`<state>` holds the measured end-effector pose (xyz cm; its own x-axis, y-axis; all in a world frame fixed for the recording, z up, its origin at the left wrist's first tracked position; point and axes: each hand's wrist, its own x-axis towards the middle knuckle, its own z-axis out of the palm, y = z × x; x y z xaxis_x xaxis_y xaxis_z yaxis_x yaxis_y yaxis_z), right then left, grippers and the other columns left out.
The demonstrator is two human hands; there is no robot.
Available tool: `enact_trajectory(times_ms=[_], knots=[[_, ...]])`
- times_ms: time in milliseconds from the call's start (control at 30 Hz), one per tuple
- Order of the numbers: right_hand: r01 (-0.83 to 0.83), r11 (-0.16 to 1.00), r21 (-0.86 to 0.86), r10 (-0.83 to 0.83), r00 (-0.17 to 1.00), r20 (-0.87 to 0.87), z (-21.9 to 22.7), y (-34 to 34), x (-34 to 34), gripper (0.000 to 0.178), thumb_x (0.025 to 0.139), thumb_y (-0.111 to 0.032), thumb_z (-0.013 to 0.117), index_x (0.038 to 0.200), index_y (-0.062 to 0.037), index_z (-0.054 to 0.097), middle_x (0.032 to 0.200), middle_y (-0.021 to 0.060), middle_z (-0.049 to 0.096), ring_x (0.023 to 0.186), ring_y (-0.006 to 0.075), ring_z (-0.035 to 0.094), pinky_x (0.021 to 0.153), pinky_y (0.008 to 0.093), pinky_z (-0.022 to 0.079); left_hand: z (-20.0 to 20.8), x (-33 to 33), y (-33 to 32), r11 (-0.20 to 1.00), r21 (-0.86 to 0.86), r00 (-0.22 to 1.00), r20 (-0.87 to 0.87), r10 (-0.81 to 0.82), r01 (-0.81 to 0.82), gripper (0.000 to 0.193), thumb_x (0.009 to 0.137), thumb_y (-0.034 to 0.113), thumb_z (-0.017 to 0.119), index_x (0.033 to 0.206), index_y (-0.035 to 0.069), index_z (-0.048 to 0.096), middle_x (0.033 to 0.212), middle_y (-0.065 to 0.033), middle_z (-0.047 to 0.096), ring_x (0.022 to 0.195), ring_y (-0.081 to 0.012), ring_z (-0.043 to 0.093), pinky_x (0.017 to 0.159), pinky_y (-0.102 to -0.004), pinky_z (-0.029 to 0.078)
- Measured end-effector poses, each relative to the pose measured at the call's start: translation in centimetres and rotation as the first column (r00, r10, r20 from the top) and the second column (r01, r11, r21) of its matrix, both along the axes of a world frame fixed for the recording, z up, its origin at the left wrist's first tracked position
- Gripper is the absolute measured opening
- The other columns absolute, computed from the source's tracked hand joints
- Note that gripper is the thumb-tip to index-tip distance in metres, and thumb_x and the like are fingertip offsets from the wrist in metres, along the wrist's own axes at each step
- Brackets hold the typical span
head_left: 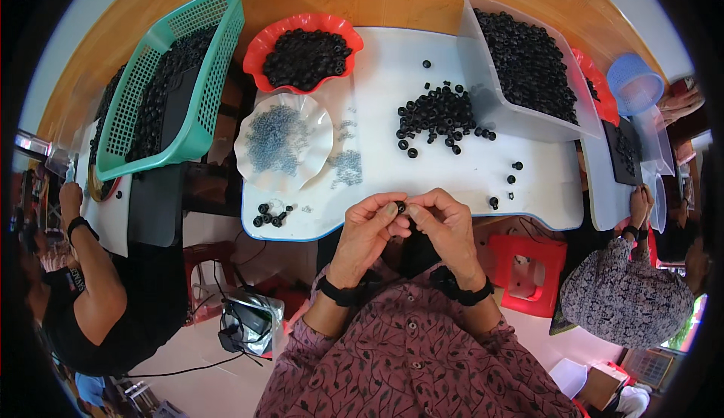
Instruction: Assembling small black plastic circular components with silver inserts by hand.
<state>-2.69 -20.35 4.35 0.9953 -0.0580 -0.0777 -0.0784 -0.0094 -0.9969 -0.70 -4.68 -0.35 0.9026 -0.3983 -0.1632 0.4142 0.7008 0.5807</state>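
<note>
My left hand (366, 231) pinches a small round black plastic part (400, 207) between thumb and fingertips, just off the table's front edge. Against that part, my right hand (446, 229) is closed in a pinch of its own. Whatever lies between the right fingertips is too small to make out. Ahead of both hands, a loose pile of black parts (434, 112) is spread on the white table (377, 63). A few black parts (271, 216) lie by the front edge to the left, and a few more (494, 203) to the right.
A red scalloped bowl (260, 78) and a clear bin (483, 71) hold black parts. Tiny greyish pieces fill a white plate (320, 135); some lie beside it. A green basket (207, 120) stands left. Co-workers sit on both sides. A red stool (528, 301) stands right.
</note>
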Motion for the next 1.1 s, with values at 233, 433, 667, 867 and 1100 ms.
enact_trajectory(times_ms=[233,433,667,867,1100], knots=[[0.024,0.999,-0.023,-0.024,1.0,0.01,0.0,0.3,-0.1,0.008,0.09,-0.003,0.064,0.095,0.0021,0.064,0.086,0.0043,0.067,0.076,0.0068,0.062,0.068,0.0219,0.052,-0.6,0.1,0.2,0.996,-0.078,0.999,0.011,-0.032,0.032,0.024,0.097,0.007,0.055,0.117,-0.006,0.061,0.094,-0.011,0.067,0.081,-0.0167,0.068,0.073,-0.0306,0.061],[0.06,0.982,-0.177,-0.039,0.992,0.122,-0.1,0.8,-0.2,0.005,0.086,0.0,0.066,0.088,0.0018,0.062,0.085,0.0051,0.062,0.073,0.0086,0.063,0.062,0.0221,0.052,-0.2,-0.3,0.0,0.996,0.083,0.997,0.07,-0.026,0.02,0.022,0.096,0.003,0.056,0.116,-0.005,0.062,0.096,-0.0118,0.068,0.082,-0.0162,0.068,0.073,-0.0298,0.061],[0.021,0.987,-0.158,-0.016,0.999,0.036,-0.1,0.1,-0.3,0.007,0.085,0.0,0.067,0.086,0.0032,0.061,0.086,0.0071,0.062,0.069,0.0103,0.065,0.06,0.0228,0.052,0.0,-0.4,-0.1,0.967,0.254,0.993,0.111,-0.042,0.013,0.022,0.093,-0.003,0.059,0.114,-0.005,0.063,0.092,-0.0116,0.068,0.079,-0.0161,0.068,0.072,-0.0306,0.061],[0.01,0.996,-0.084,-0.006,0.999,0.042,-1.2,0.0,-0.3,0.007,0.087,-0.002,0.065,0.086,0.004,0.061,0.085,0.0079,0.064,0.07,0.0102,0.065,0.06,0.0229,0.052,-0.6,-0.4,-0.2,0.969,0.247,0.995,0.092,-0.046,0.022,0.022,0.091,-0.002,0.06,0.113,-0.004,0.063,0.087,-0.01,0.067,0.075,-0.0146,0.067,0.068,-0.0284,0.06],[0.006,0.998,-0.059,-0.005,1.0,0.027,-1.4,0.0,-0.2,0.006,0.088,-0.003,0.065,0.09,0.0029,0.063,0.087,0.0074,0.064,0.072,0.0097,0.065,0.064,0.023,0.052,-0.6,-0.1,0.0,0.993,0.117,1.0,0.014,-0.011,0.009,0.02,0.094,0.003,0.06,0.112,-0.004,0.062,0.087,-0.0084,0.065,0.071,-0.0123,0.06,0.062,-0.0245,0.052]])
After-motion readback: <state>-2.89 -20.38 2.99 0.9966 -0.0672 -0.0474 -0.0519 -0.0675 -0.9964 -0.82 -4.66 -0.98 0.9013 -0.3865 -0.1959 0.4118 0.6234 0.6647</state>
